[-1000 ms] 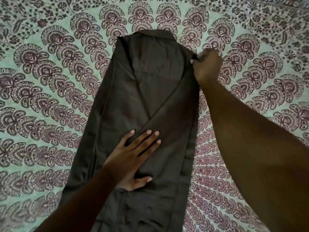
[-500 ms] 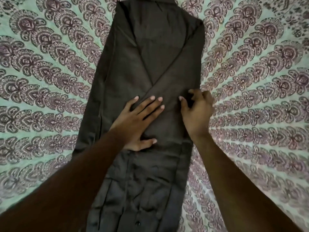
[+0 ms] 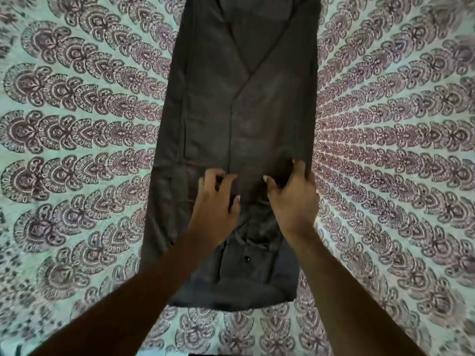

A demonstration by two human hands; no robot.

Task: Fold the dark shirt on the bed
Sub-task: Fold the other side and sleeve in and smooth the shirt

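The dark shirt (image 3: 244,111) lies lengthwise on the bed, both sides folded inward into a long narrow strip, its hem nearest me and a button showing near the bottom. My left hand (image 3: 216,201) sits on the lower middle of the shirt, fingers curled into the fabric beside the overlapping panel's edge. My right hand (image 3: 293,199) is beside it at the shirt's right edge, fingers curled round the lower end of the folded-in panel with the thumb on top. The collar end is cut off at the top of the view.
The shirt lies on a pale green bedspread (image 3: 90,150) with a purple mandala print, which spreads to both sides and beyond the hem. A dark strip shows at the very bottom edge of the view.
Both hands have moved down the shirt toward the hem. My right hand slid along the right edge from near the shoulder. My left hand, earlier pressed flat, now has curled fingers.
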